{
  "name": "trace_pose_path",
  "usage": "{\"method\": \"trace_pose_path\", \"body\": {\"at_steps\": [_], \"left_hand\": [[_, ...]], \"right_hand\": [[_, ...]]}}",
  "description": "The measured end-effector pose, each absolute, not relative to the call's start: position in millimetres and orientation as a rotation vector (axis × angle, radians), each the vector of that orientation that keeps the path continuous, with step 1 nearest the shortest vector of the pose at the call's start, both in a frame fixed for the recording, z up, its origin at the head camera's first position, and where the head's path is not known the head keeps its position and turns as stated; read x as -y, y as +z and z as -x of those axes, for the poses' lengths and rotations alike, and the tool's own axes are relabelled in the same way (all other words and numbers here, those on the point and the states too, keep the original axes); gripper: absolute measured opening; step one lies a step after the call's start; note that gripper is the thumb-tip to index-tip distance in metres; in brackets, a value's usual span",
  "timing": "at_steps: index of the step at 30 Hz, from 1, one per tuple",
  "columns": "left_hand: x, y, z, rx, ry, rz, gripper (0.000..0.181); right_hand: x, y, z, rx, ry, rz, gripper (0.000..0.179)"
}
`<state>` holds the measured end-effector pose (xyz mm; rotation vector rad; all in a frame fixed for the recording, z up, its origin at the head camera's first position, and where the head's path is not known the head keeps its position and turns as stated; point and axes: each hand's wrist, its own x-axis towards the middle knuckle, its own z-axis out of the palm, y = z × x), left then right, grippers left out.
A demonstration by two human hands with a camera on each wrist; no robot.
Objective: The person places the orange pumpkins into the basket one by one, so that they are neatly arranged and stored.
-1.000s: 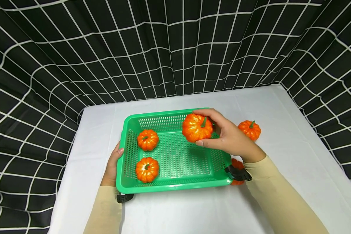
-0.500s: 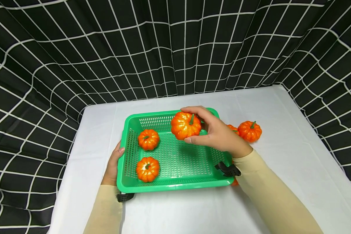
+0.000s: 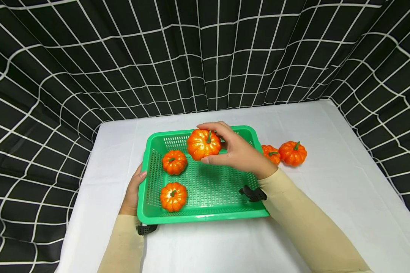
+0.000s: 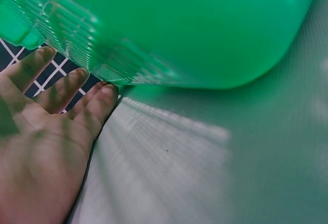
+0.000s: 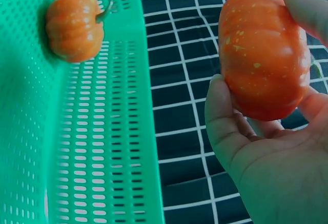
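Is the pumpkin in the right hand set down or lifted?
Lifted: the right hand grips the pumpkin; right wrist view shows it apart from the basket.

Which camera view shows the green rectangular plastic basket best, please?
The head view: all four sides of the green rectangular plastic basket appear, though the right hand covers part. The left wrist view shows only its outside, cropped; the right wrist view, part of its perforated interior.
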<state>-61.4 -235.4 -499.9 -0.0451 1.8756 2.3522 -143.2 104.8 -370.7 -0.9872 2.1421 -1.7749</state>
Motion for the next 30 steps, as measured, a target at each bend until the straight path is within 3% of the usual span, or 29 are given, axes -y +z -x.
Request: {"method": "trace_pose_path", "body": {"at_steps": [15,30], "left_hand": [[235.1,-498.0,61.6,-1.901,2.321,0.024,0.074],[235.7,-499.2,62.9,-1.881,2.336,0.045,0.072]], "right_hand": [[-86.6,-369.5,147.3,-2.146,-1.726,1.040,0.075],[-79.2,-397.1,155.8,-2.184,-1.562,0.864,0.079]]}}
